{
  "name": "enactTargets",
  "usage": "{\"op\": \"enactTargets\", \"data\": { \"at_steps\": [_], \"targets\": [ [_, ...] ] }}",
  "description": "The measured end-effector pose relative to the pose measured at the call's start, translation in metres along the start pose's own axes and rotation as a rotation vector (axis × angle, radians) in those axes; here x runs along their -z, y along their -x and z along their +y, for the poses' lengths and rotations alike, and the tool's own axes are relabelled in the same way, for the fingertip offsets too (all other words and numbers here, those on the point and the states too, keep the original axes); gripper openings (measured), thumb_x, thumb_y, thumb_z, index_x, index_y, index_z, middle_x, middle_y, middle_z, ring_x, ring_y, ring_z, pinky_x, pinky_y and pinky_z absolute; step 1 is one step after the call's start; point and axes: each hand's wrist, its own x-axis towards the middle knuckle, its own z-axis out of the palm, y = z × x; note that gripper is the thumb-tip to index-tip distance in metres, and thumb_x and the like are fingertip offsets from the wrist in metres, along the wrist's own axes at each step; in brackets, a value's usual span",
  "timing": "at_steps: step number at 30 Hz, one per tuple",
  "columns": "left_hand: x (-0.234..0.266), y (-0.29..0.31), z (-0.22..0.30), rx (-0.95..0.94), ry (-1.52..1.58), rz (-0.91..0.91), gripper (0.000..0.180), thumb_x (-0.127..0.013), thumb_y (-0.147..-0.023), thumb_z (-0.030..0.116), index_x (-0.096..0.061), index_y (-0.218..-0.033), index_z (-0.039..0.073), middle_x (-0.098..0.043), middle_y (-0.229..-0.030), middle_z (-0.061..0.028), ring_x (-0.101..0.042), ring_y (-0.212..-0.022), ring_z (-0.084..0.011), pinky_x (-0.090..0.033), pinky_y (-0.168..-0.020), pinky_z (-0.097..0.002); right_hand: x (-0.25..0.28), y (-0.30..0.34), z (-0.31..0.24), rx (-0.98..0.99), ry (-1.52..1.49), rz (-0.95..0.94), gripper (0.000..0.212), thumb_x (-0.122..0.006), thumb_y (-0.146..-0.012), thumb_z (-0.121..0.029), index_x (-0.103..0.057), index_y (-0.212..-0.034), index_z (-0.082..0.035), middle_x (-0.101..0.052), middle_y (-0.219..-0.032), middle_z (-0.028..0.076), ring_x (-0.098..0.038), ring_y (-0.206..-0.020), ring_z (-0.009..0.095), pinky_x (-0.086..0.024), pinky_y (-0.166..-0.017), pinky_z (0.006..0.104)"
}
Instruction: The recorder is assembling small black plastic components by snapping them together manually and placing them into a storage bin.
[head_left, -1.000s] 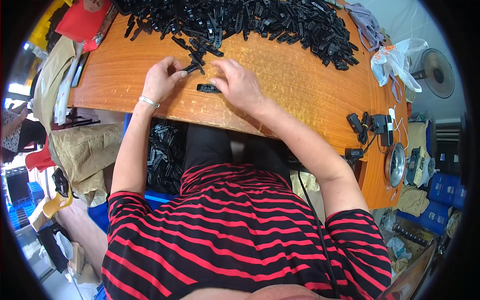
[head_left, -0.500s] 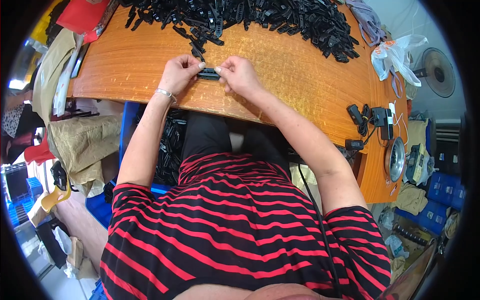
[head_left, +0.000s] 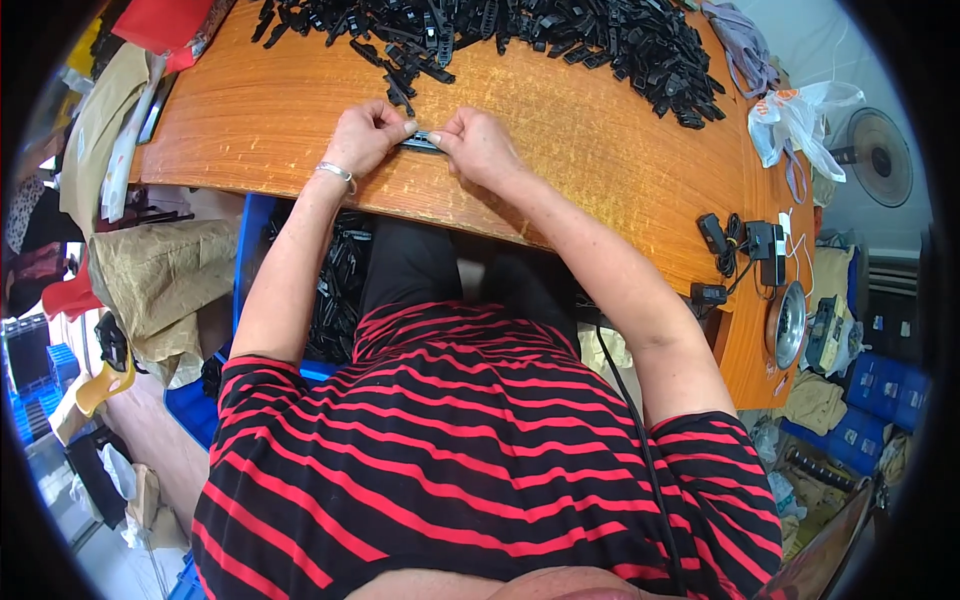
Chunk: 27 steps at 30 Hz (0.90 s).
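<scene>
Our left hand (head_left: 362, 143) and right hand (head_left: 483, 150) pinch opposite ends of one slim black plastic piece (head_left: 421, 141), at the near side of our wooden table (head_left: 590, 160), black plastic parts (head_left: 610, 42) heaped far.

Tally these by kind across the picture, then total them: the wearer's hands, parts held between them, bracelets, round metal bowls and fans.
Hands: 2 (left hand, right hand)
Dark part: 1
Silver bracelet: 1
Metal bowl: 1
Fan: 1
Total: 6
</scene>
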Motion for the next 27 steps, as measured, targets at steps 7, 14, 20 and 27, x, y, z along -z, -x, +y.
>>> {"op": "enactTargets", "data": {
  "at_steps": [7,14,20,27],
  "targets": [
    [0.003,-0.002,0.009,0.060,-0.185,-0.045,0.029,-0.075,-0.078,0.026,-0.061,-0.078,0.001,-0.061,-0.069,-0.0056,-0.054,-0.063,-0.0137,-0.047,-0.061,-0.0298,0.018,0.000,-0.028,-0.209,-0.028,-0.210,0.027,-0.065,-0.087,-0.023,-0.051,-0.073,-0.004,-0.057,-0.051,0.006,-0.052,-0.039,0.014,-0.041,-0.038,0.0293],
    [-0.003,0.005,0.012,-0.023,-0.341,0.003,0.027,-0.072,-0.079,0.026,-0.057,-0.080,0.003,-0.062,-0.072,-0.0109,-0.060,-0.068,-0.0244,-0.048,-0.067,-0.0354,0.014,-0.011,-0.015,-0.120,0.197,-0.223,0.027,-0.067,-0.086,-0.026,-0.059,-0.075,-0.002,-0.058,-0.053,0.007,-0.054,-0.045,0.017,-0.044,-0.047,0.0332],
    [-0.004,0.013,-0.002,-0.135,-0.298,0.081,0.023,-0.070,-0.079,0.022,-0.056,-0.080,0.004,-0.062,-0.071,-0.0105,-0.060,-0.068,-0.0258,-0.047,-0.066,-0.0365,0.009,0.001,-0.018,-0.068,0.265,-0.051,0.038,-0.074,-0.076,-0.035,-0.063,-0.076,0.001,-0.064,-0.074,0.019,-0.063,-0.070,0.033,-0.048,-0.063,0.0407],
    [0.085,0.102,-0.055,-0.023,-0.089,0.061,0.021,-0.067,-0.086,0.018,-0.055,-0.074,0.004,-0.048,-0.063,0.0056,-0.043,-0.059,-0.0061,-0.037,-0.054,-0.0222,0.077,0.022,0.022,-0.082,0.054,0.027,0.027,-0.066,-0.083,-0.030,-0.060,-0.081,-0.003,-0.063,-0.069,0.008,-0.061,-0.057,0.016,-0.049,-0.059,0.0325]
  ]
}}
